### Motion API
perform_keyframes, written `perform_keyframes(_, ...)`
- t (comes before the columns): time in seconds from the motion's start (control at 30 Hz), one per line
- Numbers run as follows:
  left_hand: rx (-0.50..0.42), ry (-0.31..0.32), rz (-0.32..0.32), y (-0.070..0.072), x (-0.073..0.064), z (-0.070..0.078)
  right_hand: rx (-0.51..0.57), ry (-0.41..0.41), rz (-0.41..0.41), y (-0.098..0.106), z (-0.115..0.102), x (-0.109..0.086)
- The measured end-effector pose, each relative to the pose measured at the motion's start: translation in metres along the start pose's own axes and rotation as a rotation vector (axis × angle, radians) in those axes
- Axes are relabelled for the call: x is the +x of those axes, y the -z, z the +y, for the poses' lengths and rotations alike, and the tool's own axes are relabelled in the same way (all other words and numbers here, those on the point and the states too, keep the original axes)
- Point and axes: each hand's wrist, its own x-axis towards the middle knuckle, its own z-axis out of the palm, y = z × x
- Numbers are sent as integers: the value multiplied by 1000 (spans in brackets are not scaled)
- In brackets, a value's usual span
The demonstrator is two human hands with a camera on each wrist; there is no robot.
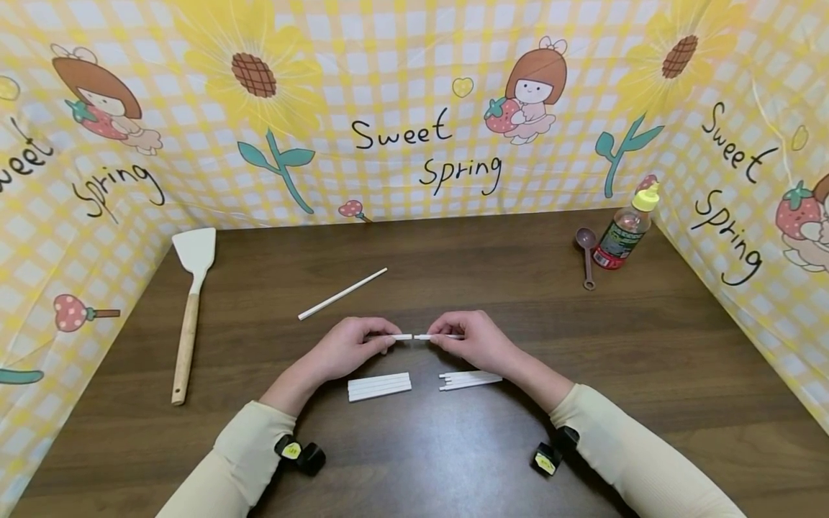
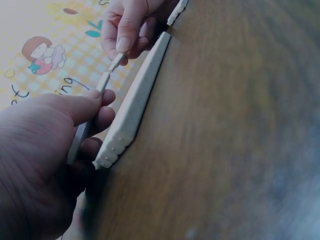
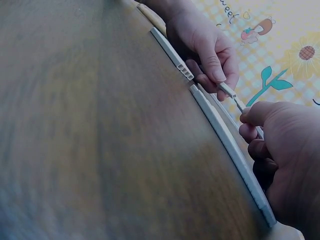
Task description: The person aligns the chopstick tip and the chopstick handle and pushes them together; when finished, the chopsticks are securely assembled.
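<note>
We see a short, slim white stick (image 1: 404, 337) in the left hand (image 1: 355, 347), its fingers and thumb pinching it, and a second slim white stick with a narrower tip (image 1: 421, 337) pinched the same way in the right hand (image 1: 476, 339). The sticks line up end to end above the middle of the dark brown wood-grain surface (image 1: 427, 460), their facing tips just apart in the head view. Nearer us, a row of short white sticks laid side by side (image 1: 379, 386) lies by the left hand, and a group of white sticks with narrow tips (image 1: 471, 380) by the right. Beyond the left hand we find a longer white stick (image 1: 343, 294) lying aslant. Farther left lies a white-bladed spatula with a wooden handle (image 1: 188, 324); at the far right, a brown measuring spoon (image 1: 587, 259) lies just beside a clear, yellow-capped bottle (image 1: 619, 234).
</note>
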Motion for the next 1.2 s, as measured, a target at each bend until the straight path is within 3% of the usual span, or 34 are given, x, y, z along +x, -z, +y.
perform_keyframes(1.2, 4, 2, -19, -3, 2, 2, -17, -8, -13, 1, 2, 0)
